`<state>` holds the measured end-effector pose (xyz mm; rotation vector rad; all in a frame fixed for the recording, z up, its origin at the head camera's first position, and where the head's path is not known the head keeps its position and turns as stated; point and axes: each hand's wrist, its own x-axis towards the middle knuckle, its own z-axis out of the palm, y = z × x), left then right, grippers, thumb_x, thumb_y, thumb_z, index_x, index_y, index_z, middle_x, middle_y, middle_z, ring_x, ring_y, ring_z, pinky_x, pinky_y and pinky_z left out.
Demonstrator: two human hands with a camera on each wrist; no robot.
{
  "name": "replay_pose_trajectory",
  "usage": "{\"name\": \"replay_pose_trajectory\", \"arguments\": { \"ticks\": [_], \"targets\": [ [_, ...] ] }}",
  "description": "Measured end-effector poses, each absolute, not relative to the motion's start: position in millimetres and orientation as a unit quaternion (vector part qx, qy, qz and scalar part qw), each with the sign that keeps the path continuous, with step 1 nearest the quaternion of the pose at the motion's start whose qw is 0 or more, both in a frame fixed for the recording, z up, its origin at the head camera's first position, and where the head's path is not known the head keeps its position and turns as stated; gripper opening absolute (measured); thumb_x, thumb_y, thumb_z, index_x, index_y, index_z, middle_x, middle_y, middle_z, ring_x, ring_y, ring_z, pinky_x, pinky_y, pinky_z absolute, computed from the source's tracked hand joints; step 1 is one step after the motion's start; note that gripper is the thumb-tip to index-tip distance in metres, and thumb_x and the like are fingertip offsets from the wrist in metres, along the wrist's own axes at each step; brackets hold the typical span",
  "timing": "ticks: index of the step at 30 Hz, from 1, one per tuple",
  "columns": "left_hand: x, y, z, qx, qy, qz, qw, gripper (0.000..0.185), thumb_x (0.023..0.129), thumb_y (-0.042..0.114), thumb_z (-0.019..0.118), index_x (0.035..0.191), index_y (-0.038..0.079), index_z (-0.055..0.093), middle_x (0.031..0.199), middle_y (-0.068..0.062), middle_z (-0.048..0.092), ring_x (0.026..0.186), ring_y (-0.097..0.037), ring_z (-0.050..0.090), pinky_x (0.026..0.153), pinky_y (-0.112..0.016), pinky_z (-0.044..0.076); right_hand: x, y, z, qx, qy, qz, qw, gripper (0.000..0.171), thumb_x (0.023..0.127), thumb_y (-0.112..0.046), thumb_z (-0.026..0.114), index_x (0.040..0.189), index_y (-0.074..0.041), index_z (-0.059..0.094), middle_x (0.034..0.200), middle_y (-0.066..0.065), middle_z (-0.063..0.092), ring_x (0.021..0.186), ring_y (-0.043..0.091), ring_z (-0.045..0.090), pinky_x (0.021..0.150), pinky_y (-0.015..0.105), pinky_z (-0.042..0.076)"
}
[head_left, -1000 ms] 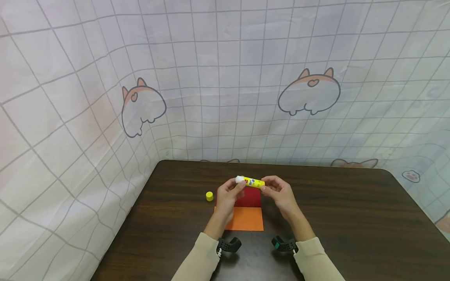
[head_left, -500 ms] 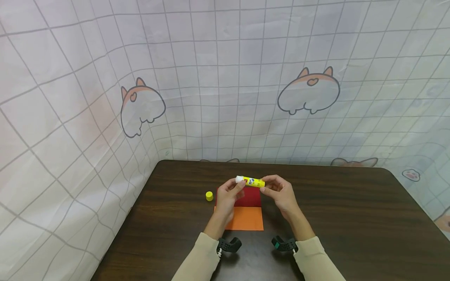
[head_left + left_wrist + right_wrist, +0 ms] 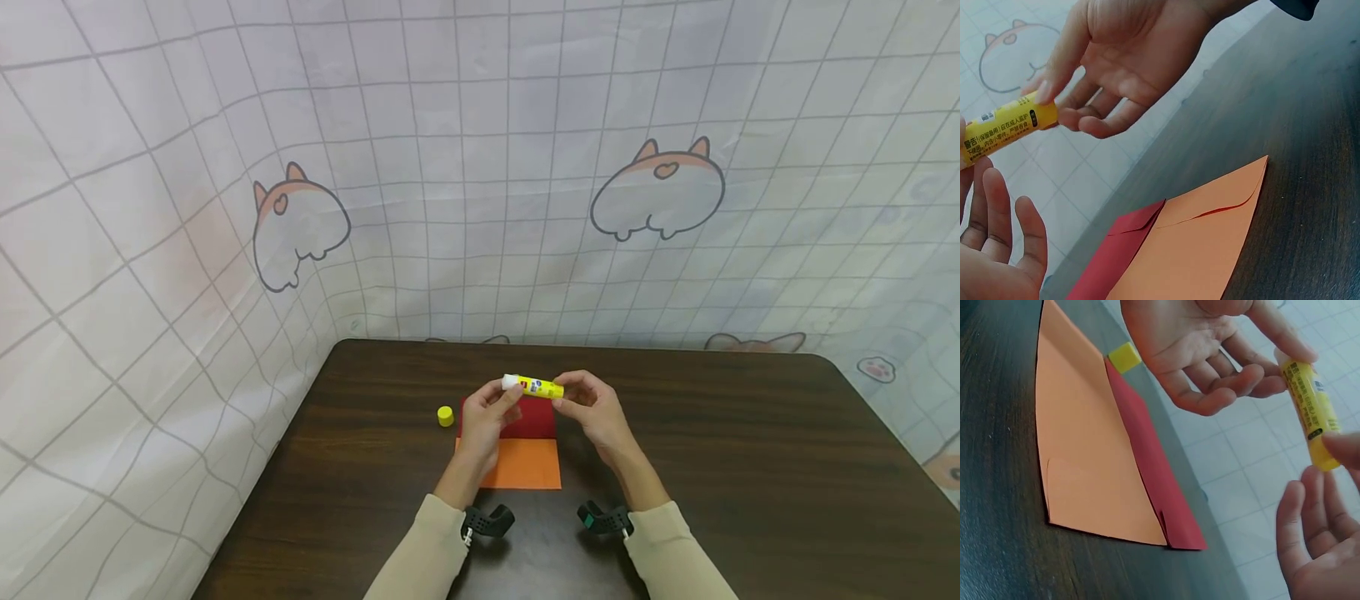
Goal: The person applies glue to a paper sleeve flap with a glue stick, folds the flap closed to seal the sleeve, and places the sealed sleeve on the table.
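A yellow glue stick (image 3: 542,387) with a white end is held level above the table between both hands. My left hand (image 3: 482,421) pinches it near the white end, thumb against the barrel. At the other end, the yellow base, my right hand (image 3: 600,414) grips with thumb and fingertips. Under the hands lie an orange envelope (image 3: 528,464) and, touching its far side, a red envelope (image 3: 536,423); the left hand partly covers both. The right wrist view shows the barrel's printed label and the orange envelope (image 3: 1085,437) with its flap edge.
A yellow cap (image 3: 446,416) stands on the dark wooden table (image 3: 360,467), left of the red envelope. Behind the table hangs a white gridded cloth (image 3: 480,208) with cartoon animals. Each wrist wears a black band (image 3: 489,522).
Both hands keep hold of the glue stick in nearly the same place. The right hand has shifted very slightly, and the head view has tilted a little.
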<state>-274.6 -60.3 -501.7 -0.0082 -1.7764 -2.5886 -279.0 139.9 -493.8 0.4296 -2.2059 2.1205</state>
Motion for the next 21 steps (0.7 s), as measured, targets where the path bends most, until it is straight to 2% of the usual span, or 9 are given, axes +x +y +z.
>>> {"name": "replay_pose_trajectory", "arguments": {
  "ticks": [4, 9, 15, 21],
  "targets": [
    [-276.6, -61.7, -503.6, -0.001, -0.565, -0.825, 0.002, 0.031, 0.091, 0.023, 0.079, 0.113, 0.004, 0.070, 0.094, 0.003, 0.067, 0.077, -0.011, 0.061, 0.079, -0.026, 0.058, -280.4, 139.3, -490.3, 0.120, -0.722, 0.681, -0.016, 0.035, 0.100, -0.016, 0.067, 0.128, 0.003, 0.059, 0.113, 0.009, 0.063, 0.094, 0.023, 0.065, 0.085, 0.027, 0.058],
    [-277.6, -61.1, -503.1, -0.001, -0.564, -0.826, -0.001, 0.031, 0.091, 0.024, 0.079, 0.113, 0.005, 0.070, 0.095, 0.003, 0.068, 0.078, -0.011, 0.061, 0.081, -0.028, 0.058, -281.9, 140.9, -489.1, 0.087, -0.732, 0.674, -0.053, 0.040, 0.105, -0.030, 0.058, 0.129, 0.003, 0.058, 0.107, 0.014, 0.068, 0.087, 0.018, 0.067, 0.085, 0.027, 0.059],
    [-277.3, -60.4, -503.9, 0.003, -0.571, -0.821, 0.000, 0.033, 0.091, 0.024, 0.079, 0.115, 0.004, 0.070, 0.097, 0.002, 0.068, 0.078, -0.011, 0.061, 0.082, -0.028, 0.059, -282.3, 141.0, -491.3, 0.085, -0.734, 0.671, -0.054, 0.038, 0.106, -0.028, 0.057, 0.128, 0.003, 0.058, 0.104, 0.020, 0.070, 0.083, 0.015, 0.068, 0.082, 0.026, 0.059],
    [-278.3, -60.4, -506.3, 0.003, -0.573, -0.820, -0.003, 0.038, 0.090, 0.027, 0.080, 0.118, 0.003, 0.070, 0.099, 0.002, 0.069, 0.080, -0.011, 0.062, 0.084, -0.029, 0.059, -280.7, 140.2, -491.1, 0.098, -0.732, 0.674, -0.028, 0.031, 0.104, -0.024, 0.062, 0.126, -0.002, 0.061, 0.105, 0.019, 0.067, 0.085, 0.020, 0.067, 0.084, 0.032, 0.059]
  ]
}}
